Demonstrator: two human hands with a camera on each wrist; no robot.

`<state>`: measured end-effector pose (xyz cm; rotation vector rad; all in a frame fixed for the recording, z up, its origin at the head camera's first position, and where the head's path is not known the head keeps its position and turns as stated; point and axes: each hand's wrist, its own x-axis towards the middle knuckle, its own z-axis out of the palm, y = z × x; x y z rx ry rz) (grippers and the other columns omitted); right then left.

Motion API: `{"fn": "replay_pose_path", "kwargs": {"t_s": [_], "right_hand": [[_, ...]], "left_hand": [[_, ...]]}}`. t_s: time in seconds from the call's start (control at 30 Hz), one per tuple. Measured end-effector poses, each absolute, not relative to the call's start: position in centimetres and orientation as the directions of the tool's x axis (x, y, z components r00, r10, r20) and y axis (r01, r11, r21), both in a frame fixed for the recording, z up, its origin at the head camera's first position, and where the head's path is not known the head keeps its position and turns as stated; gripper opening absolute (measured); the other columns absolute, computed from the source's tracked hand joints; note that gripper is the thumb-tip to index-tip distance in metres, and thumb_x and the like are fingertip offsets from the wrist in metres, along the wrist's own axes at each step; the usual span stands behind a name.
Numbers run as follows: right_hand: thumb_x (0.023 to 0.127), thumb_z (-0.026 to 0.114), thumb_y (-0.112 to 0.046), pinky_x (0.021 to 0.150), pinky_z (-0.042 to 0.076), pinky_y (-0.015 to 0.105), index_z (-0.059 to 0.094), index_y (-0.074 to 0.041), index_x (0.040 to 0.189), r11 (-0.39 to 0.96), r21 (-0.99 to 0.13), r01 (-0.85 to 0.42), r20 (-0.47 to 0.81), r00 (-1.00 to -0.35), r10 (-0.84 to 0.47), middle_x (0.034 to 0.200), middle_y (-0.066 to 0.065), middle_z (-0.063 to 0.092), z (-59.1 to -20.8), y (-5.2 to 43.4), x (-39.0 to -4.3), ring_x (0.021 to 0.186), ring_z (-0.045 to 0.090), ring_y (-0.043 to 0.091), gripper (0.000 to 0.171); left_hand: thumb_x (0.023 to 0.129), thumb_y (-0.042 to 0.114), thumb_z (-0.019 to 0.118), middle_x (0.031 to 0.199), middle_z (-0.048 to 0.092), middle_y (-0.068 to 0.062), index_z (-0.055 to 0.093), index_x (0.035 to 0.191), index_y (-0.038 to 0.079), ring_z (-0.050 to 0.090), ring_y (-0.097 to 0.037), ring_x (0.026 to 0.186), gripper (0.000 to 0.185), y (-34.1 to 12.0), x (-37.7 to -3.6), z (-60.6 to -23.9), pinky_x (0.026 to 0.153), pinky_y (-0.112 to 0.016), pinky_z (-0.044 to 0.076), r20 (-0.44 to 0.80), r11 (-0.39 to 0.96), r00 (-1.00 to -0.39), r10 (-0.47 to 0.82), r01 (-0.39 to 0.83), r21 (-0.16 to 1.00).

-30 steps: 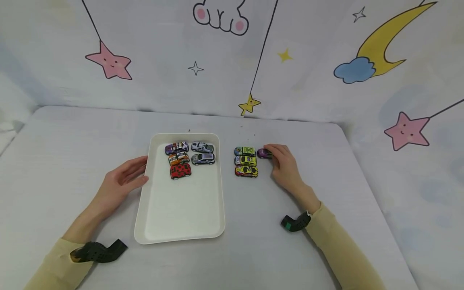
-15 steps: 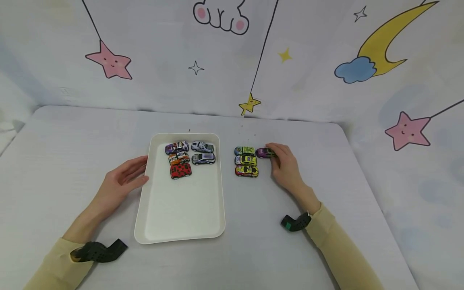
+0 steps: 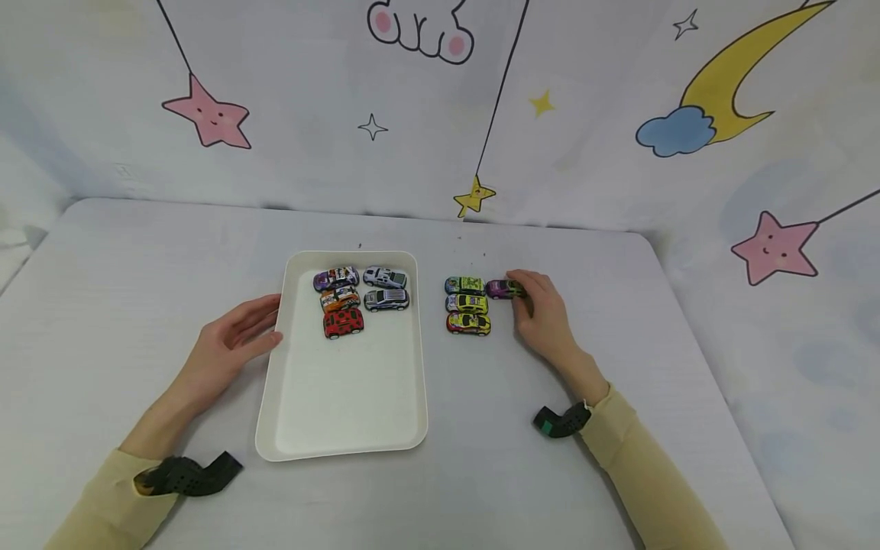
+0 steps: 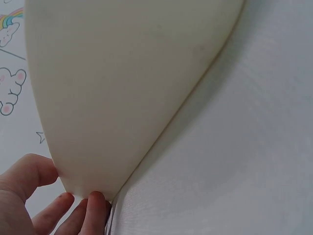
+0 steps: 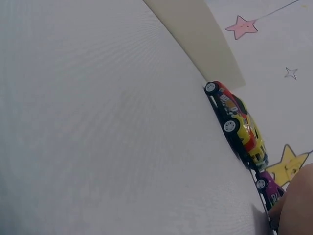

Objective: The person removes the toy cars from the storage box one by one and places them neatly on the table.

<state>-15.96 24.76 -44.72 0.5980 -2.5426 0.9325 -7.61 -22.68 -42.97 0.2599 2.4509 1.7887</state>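
In the head view, my left hand lies along the left side of a white tray. Its fingertips touch the tray's outer wall, and the thumb is at the rim. Inside the tray are several toy cars, among them a red toy car and an orange one. Right of the tray, my right hand pinches the rear of a purple toy car, which its fingers partly cover. Beside that car stands a column of three: green, yellow and red-yellow.
A white cloth covers the table. Behind it rises a pale wall cloth printed with stars, a moon and a cloud. Small dark specks dot the table's far part. Each wrist bears a black camera mount.
The right fingers have shifted slightly to the right along the purple toy car, so more of it shows. That car sits a touch further left. The left hand and tray are unchanged.
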Motion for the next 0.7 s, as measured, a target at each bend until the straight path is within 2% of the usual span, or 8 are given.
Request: {"fn": "replay_pose_path", "kwargs": {"t_s": [0.2, 0.4, 0.53, 0.7], "right_hand": [[0.083, 0.061, 0.012, 0.106, 0.044, 0.047, 0.062, 0.003, 0.128, 0.666, -0.511, -0.543, 0.572, -0.793, -0.208, 0.128, 0.021, 0.061, -44.2, 24.5, -15.6, 0.122, 0.054, 0.037, 0.046], [0.082, 0.059, 0.011, 0.103, 0.046, 0.037, 0.065, 0.000, 0.125, 0.612, -0.503, -0.610, 0.685, -0.713, -0.147, 0.124, 0.017, 0.064, -43.7, 22.8, -14.8, 0.116, 0.056, 0.035, 0.044], [0.084, 0.057, 0.012, 0.098, 0.047, 0.034, 0.067, 0.002, 0.122, 0.543, -0.473, -0.694, 0.731, -0.653, -0.199, 0.120, 0.017, 0.065, -43.7, 20.7, -13.9, 0.111, 0.057, 0.034, 0.041], [0.082, 0.059, 0.013, 0.094, 0.048, 0.038, 0.068, 0.005, 0.117, 0.441, -0.411, -0.798, 0.779, -0.558, -0.285, 0.116, 0.020, 0.067, -43.5, 18.0, -12.7, 0.107, 0.060, 0.035, 0.037]], "left_hand": [[0.100, 0.017, 0.063, 0.154, 0.044, -0.015, 0.042, 0.151, 0.005, 0.048, 0.008, 0.128, 0.056, -22.7, -7.7, -42.8, 0.098, -0.005, 0.043, 0.028, 0.307, -0.981, 0.193, 0.088, 0.948], [0.100, 0.017, 0.063, 0.154, 0.045, -0.014, 0.042, 0.151, 0.007, 0.048, 0.009, 0.128, 0.056, -22.8, -7.7, -42.9, 0.098, -0.005, 0.043, 0.029, 0.313, -0.981, 0.193, 0.090, 0.946], [0.100, 0.017, 0.063, 0.154, 0.046, -0.011, 0.043, 0.151, 0.009, 0.047, 0.010, 0.127, 0.056, -22.9, -7.6, -43.1, 0.098, -0.005, 0.043, 0.026, 0.315, -0.981, 0.191, 0.087, 0.945], [0.100, 0.015, 0.063, 0.154, 0.046, -0.010, 0.043, 0.151, 0.008, 0.048, 0.010, 0.127, 0.055, -22.8, -7.7, -43.3, 0.098, -0.006, 0.043, 0.036, 0.298, -0.980, 0.194, 0.094, 0.950]]}}
